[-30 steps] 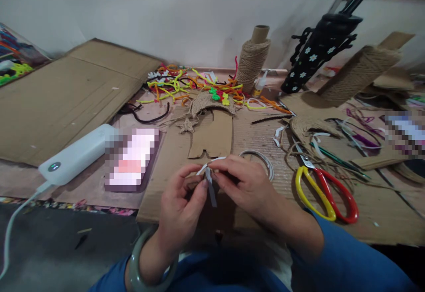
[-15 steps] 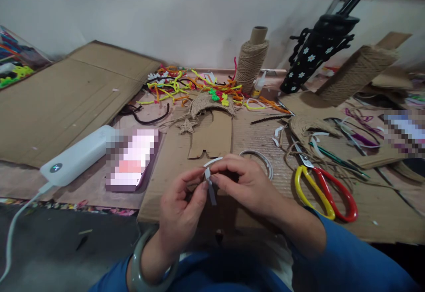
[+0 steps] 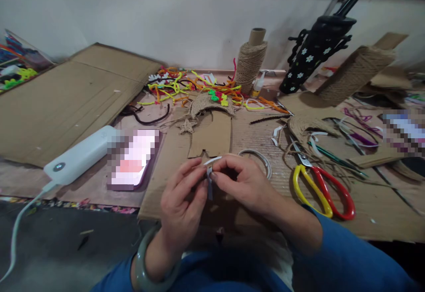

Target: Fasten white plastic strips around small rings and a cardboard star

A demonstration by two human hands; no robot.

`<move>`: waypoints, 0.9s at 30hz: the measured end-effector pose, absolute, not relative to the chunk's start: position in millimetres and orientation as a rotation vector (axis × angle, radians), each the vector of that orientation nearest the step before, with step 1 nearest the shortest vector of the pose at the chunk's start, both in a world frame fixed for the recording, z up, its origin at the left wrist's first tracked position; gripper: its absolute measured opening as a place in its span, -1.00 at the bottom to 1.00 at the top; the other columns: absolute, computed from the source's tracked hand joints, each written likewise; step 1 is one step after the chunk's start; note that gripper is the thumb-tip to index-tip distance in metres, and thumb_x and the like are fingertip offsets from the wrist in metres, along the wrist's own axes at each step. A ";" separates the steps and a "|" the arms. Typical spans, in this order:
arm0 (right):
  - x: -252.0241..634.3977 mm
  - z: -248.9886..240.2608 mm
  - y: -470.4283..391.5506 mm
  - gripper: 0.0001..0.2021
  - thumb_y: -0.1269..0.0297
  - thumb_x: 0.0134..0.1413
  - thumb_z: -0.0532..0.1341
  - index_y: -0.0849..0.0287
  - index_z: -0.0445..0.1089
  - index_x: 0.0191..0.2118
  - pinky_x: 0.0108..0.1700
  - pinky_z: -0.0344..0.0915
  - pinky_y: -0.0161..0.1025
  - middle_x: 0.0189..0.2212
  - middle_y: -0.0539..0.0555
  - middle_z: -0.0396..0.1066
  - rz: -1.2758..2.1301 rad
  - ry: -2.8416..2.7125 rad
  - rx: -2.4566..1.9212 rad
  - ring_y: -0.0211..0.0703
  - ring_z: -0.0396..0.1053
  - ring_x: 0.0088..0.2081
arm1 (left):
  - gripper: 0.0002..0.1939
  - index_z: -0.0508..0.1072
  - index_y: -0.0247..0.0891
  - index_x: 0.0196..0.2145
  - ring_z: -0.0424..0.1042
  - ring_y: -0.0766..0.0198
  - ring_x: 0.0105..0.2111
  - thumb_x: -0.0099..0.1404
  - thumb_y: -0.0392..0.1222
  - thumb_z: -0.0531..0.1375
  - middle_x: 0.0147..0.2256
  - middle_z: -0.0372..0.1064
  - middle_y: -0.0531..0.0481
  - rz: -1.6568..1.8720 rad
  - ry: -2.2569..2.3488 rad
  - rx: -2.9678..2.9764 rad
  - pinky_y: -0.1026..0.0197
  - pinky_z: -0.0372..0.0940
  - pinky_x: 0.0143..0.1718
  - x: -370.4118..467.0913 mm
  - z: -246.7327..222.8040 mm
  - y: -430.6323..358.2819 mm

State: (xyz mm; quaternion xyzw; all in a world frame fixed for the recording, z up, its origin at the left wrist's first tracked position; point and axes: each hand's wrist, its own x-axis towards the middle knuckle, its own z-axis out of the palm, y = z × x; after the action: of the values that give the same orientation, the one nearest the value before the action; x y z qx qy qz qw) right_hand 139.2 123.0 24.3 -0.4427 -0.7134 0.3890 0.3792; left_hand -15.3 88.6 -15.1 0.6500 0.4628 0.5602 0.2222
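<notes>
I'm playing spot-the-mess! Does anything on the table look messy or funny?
Yes, the bright fuzzy stems behind the flowered crescent look messy: they're tangled and crossing. The cardboard cutout has a notched edge, maybe cut on purpose.

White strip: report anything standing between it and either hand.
Nothing visible does. The left hand and the right hand meet at the white strip, with no other object seen between.

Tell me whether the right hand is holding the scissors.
No, the scissors lie on the cardboard, while the right hand pinches a white strip.
</notes>
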 end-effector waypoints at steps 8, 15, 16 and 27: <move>140.3 21.4 121.6 -0.88 0.37 0.07 0.15 0.18 0.40 -0.44 -0.33 0.26 -0.29 -0.48 0.02 0.42 0.916 -1.894 -1.089 -0.24 0.35 -0.40 | -0.84 0.56 -0.18 -0.23 0.50 0.26 -0.26 0.25 -0.29 0.20 -0.27 0.53 -0.02 1.453 1.294 1.692 0.25 0.41 -0.23 -16.1 -9.2 92.5; 140.8 23.8 121.8 -0.87 0.36 0.10 0.16 0.19 0.41 -0.43 -0.32 0.27 -0.29 -0.47 0.02 0.41 0.918 -1.927 -1.070 -0.24 0.36 -0.39 | -0.87 0.58 -0.16 -0.26 0.50 0.25 -0.28 0.23 -0.22 0.25 -0.30 0.54 -0.02 1.409 1.152 1.379 0.25 0.39 -0.21 -20.8 -19.0 94.8; 141.0 24.2 122.2 -0.87 0.36 0.11 0.16 0.19 0.41 -0.43 -0.32 0.27 -0.29 -0.47 0.02 0.41 0.923 -1.928 -1.072 -0.24 0.36 -0.39 | -0.87 0.58 -0.17 -0.25 0.50 0.25 -0.28 0.22 -0.21 0.25 -0.30 0.54 -0.03 1.400 1.125 1.336 0.26 0.39 -0.21 -21.1 -20.5 94.9; 141.1 23.9 125.4 -0.83 0.36 0.15 0.12 0.20 0.45 -0.37 -0.37 0.27 -0.34 -0.49 0.00 0.43 1.049 -1.893 -1.053 -0.27 0.36 -0.43 | -0.86 0.59 -0.21 -0.28 0.51 0.22 -0.29 0.18 -0.18 0.29 -0.32 0.55 -0.07 1.410 1.088 1.238 0.22 0.42 -0.21 -20.8 -24.2 96.4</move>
State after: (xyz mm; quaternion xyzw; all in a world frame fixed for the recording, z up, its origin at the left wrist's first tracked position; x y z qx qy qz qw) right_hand 141.1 125.4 23.9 -0.4083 -0.7342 0.4066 0.3591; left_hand -20.8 96.4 -24.2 0.5046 0.4433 0.5748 0.4673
